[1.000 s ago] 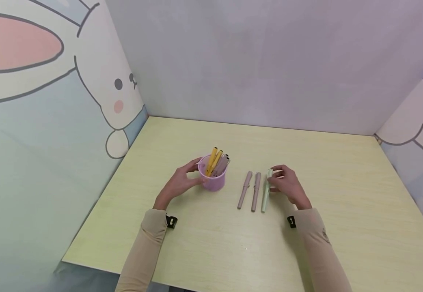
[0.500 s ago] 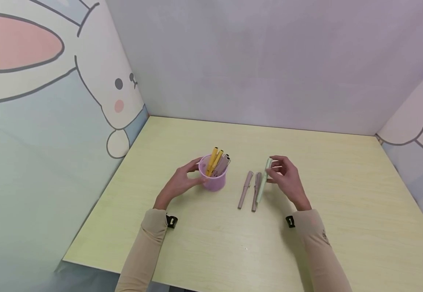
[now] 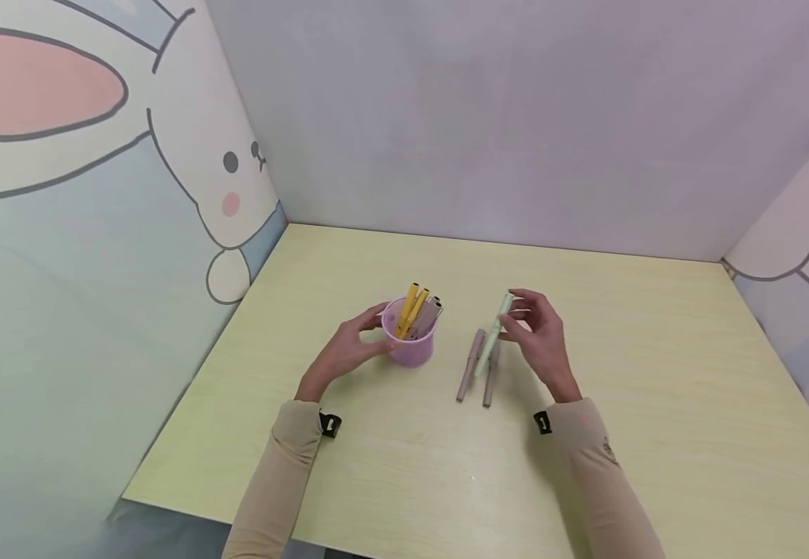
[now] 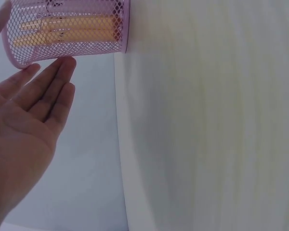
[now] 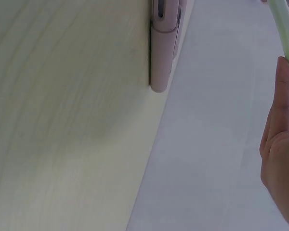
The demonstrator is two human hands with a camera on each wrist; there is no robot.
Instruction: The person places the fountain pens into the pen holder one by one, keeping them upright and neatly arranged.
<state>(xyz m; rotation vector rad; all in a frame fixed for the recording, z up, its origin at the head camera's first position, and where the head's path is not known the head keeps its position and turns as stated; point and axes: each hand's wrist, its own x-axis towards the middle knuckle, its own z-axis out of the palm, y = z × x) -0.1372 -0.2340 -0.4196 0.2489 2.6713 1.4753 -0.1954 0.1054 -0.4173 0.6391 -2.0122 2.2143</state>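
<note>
My left hand [image 3: 340,357] holds a pink mesh pen holder [image 3: 414,355] between thumb and fingers, and it stands upright on the table. Yellow pens [image 3: 407,309] and greyish-mauve pens [image 3: 427,317] stick out of its top. In the left wrist view the fingers [image 4: 62,91] lie along the mesh wall. A light green pen [image 3: 491,338] is pinched in my right hand [image 3: 543,338], tilted and raised above the table. Below it lie two mauve pens, a left one [image 3: 469,371] and a right one [image 3: 491,384] partly hidden by the green pen.
The pale wooden table [image 3: 628,349] meets a plain lilac backdrop [image 3: 488,140] at its far edge. A cartoon-printed panel [image 3: 132,310] stands along the left side. Each wrist wears a black strap [image 3: 331,425].
My right hand has lifted the green pen from the table and carried it left, over the mauve pens. The left hand and the pen holder stay in place.
</note>
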